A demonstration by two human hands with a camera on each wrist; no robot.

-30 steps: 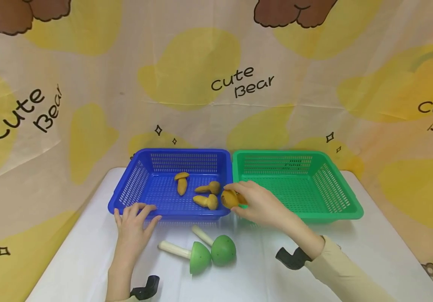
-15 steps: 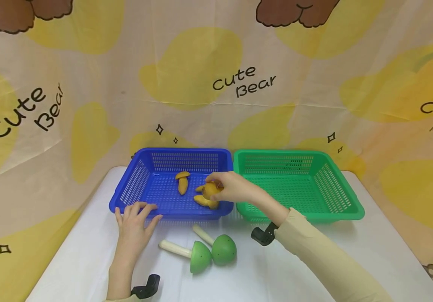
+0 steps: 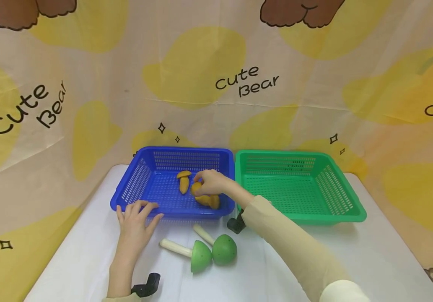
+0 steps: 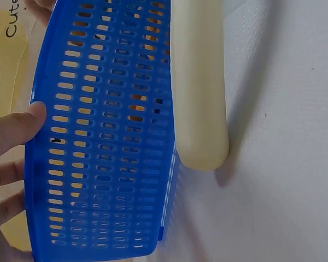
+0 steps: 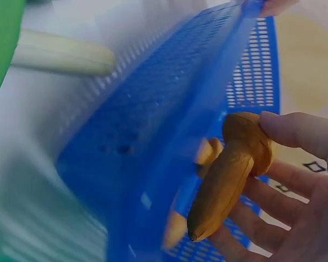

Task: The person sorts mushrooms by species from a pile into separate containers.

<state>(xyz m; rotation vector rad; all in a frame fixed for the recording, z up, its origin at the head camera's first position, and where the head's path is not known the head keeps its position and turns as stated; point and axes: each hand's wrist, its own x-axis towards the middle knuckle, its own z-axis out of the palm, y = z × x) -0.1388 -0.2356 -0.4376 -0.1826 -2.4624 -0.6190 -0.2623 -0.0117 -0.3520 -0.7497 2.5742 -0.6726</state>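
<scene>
My right hand [image 3: 213, 183] pinches a brown toy mushroom [image 5: 224, 183] by its cap, low inside the blue basket [image 3: 190, 215]. In the right wrist view its thumb lies on the cap, its fingers behind, and the stem points down. A brown mushroom [image 3: 184, 183] lies to the left in the basket; another [image 3: 209, 201] lies near the front wall. My left hand [image 3: 135, 230] grips the basket's front rim at the left corner, with the thumb outside and the fingers over the inner side.
A green basket [image 3: 303, 217] stands right beside the blue one. Two green-capped mushrooms [image 3: 201, 256] with pale stems lie on the white table [image 3: 276, 272] in front. One pale stem [image 4: 199, 93] lies close to the blue basket's wall. A patterned cloth [image 3: 186, 75] hangs behind.
My right hand has carried the mushroom left from the gap between the baskets, over the rim and down into the blue basket. The left hand has stayed on the rim.
</scene>
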